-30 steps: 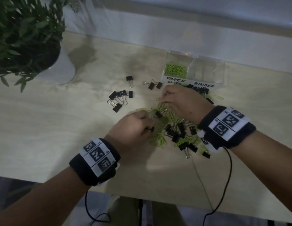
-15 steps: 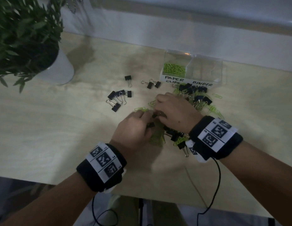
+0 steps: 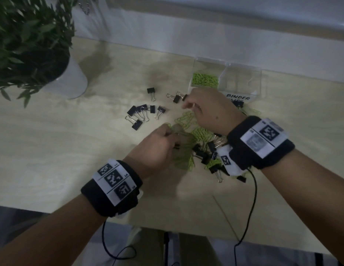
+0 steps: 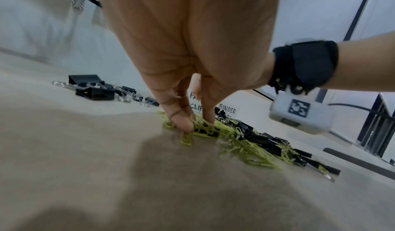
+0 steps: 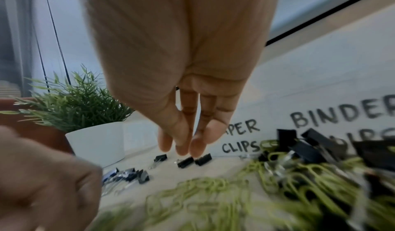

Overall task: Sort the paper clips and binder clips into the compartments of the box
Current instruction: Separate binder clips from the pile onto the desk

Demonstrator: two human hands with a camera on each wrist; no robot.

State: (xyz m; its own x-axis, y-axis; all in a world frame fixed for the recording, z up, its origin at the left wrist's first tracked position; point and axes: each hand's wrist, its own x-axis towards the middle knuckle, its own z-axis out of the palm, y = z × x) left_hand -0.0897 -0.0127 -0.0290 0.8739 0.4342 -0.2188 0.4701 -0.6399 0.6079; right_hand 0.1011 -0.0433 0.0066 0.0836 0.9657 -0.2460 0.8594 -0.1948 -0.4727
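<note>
A pile of green paper clips and black binder clips (image 3: 203, 143) lies mid-table. My left hand (image 3: 163, 143) is at its left edge. Its thumb and forefinger (image 4: 183, 125) pinch green paper clips (image 4: 198, 125) tangled over a black binder clip (image 4: 206, 132). My right hand (image 3: 205, 108) hovers above the pile's far side, near the box, with its fingers (image 5: 192, 143) hanging straight and nothing between them. The clear box (image 3: 225, 64) stands behind. Its left compartment holds green paper clips (image 3: 205, 79). In the right compartment (image 3: 242, 79), labelled BINDER, I see nothing.
Several loose binder clips (image 3: 142, 114) lie left of the pile, two more (image 3: 176, 97) by the right fingertips and one (image 3: 151, 91) farther back. A white plant pot (image 3: 69, 81) stands at the far left. Wrist cables (image 3: 251, 198) hang over the table's front edge.
My right hand has lifted off the pile and moved away from me toward the box. The left hand stays at the pile's left edge.
</note>
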